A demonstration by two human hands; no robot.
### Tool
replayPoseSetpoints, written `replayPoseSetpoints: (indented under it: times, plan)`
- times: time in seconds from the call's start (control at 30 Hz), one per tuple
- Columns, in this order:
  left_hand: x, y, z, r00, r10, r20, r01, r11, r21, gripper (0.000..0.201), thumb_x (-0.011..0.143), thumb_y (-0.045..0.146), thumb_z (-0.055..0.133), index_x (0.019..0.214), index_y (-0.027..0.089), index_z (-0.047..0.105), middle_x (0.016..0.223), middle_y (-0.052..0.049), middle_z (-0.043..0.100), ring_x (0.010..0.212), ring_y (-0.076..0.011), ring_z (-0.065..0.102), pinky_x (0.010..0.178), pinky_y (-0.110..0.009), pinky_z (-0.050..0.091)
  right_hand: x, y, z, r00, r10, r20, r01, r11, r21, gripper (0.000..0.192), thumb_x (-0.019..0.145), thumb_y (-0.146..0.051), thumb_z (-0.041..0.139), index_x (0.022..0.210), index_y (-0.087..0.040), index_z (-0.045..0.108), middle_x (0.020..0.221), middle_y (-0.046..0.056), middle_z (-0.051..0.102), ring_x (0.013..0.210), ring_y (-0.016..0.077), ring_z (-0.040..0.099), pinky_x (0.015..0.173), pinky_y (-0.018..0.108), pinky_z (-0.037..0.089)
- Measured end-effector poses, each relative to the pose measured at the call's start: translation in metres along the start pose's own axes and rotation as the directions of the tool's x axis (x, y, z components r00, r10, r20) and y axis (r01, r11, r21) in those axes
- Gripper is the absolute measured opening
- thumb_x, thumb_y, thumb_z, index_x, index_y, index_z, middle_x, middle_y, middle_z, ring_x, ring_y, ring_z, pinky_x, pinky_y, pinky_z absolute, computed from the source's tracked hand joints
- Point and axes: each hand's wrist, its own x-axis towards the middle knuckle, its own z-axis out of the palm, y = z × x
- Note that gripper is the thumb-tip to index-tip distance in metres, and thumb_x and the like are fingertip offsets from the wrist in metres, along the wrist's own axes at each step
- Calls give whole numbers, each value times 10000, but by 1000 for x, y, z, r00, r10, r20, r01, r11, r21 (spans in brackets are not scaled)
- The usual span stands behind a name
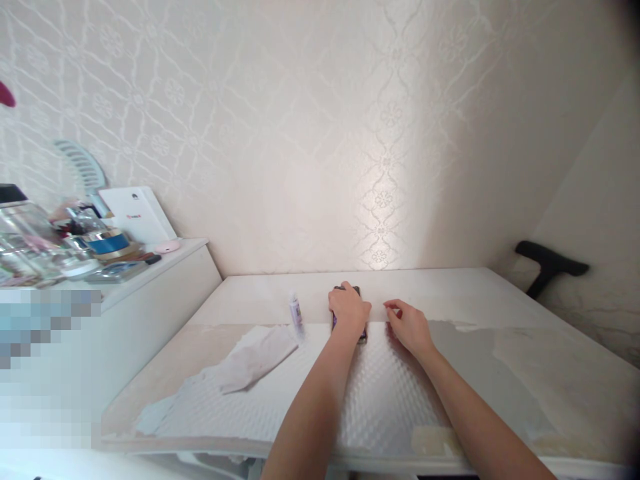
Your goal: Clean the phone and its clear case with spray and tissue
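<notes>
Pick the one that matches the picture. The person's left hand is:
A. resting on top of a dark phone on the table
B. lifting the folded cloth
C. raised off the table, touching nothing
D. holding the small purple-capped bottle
A. The left hand lies over the dark phone on the table; the small bottle and the cloth lie apart to its left, untouched.

Bench beside a cluttered white cabinet

A folded cloth [255,360] lies on the bench [525,373] well left; the cabinet [165,293] carries a white box [137,215], tape rolls [107,243] and jars [30,247]; a black chair arm [550,263] shows at right.
</notes>
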Motion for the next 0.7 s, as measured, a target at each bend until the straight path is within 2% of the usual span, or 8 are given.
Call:
replayPoseSetpoints:
  times: [0.1, 0.2, 0.4, 0.53, 0.7]
  plan:
    - [0, -1, 1, 1000, 11, 14, -11, 1000, -8, 610, 659, 381, 538, 1166, 81, 379, 1020, -205, 559, 976, -293, 513, 737, -350, 406, 0, 0, 0, 1000, -5, -3, 5, 1000, 4, 286, 762, -263, 387, 914, -198, 620, 691, 25, 638, 640, 160, 569, 607, 259, 381]
    - [2, -7, 3, 999, 38, -22, -39, 999, -31, 664, 668, 398, 535, 1211, 69, 340, 1007, -202, 572, 984, -287, 518, 766, -346, 391, 0, 0, 0, 1000, -3, -1, 3, 1000, 17, 289, 761, -262, 385, 918, -196, 619, 679, 22, 635, 629, 156, 567, 595, 253, 379]
    - [-3, -33, 0, 999, 44, -14, -46, 987, -151, 728, 718, 590, 393, 1261, 113, 302, 1020, -177, 589, 1014, -288, 509, 779, -357, 380, 0, 0, 0, 1000, 2, 3, -2, 1000, 12, 287, 764, -267, 392, 917, -197, 624, 658, 18, 630, 617, 155, 566, 605, 256, 378]
    - [-29, -56, -8, 979, 186, -85, -198, 966, -167, 559, 765, 495, 396, 1230, 187, 366, 1108, -119, 559, 1051, -255, 479, 806, -334, 373, 0, 0, -1, 1000, 9, 3, -10, 1000, 15, 281, 757, -254, 403, 915, -197, 628, 679, 20, 637, 625, 154, 571, 617, 256, 382]
    - [-74, -95, -18, 947, 316, -67, -323, 929, -180, 380, 810, 399, 374, 1131, 229, 486, 1081, -60, 579, 1013, -203, 495, 838, -296, 365, 0, 1, -1, 1000, 15, -1, -15, 1000, 27, 276, 759, -264, 408, 907, -200, 632, 688, 23, 641, 638, 159, 575, 645, 264, 391]
